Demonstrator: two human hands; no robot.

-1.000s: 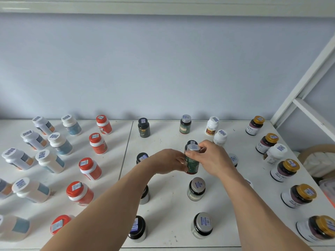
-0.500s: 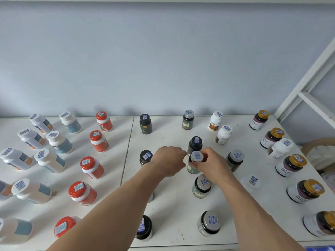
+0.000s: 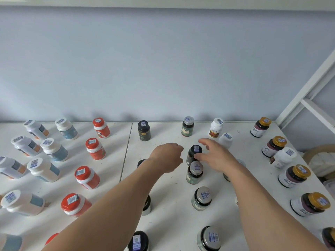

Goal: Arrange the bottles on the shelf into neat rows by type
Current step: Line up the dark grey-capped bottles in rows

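- Centre of the frame: both hands hover over the white shelf [image 3: 172, 211], one on each side of a black-capped dark bottle [image 3: 194, 153].
- The left hand [image 3: 167, 156] sits just left of that bottle, fingers loosely curled, gripping nothing; whether it touches the bottle cannot be told.
- The right hand [image 3: 215, 156] is just right of it, fingers spread and relaxed, thumb close to the bottle's side, not clamped round it.
- Directly below in the frame, the silver-capped green bottle [image 3: 194, 172] stands upright on the shelf, free of both hands, heading a column of two more silver-capped bottles [image 3: 202, 198].
- Left of the frame: red-capped bottles [image 3: 95, 148] and white bottles [image 3: 54, 149] in rows.
- Right edge: gold-capped bottles [image 3: 294, 175] in a line.
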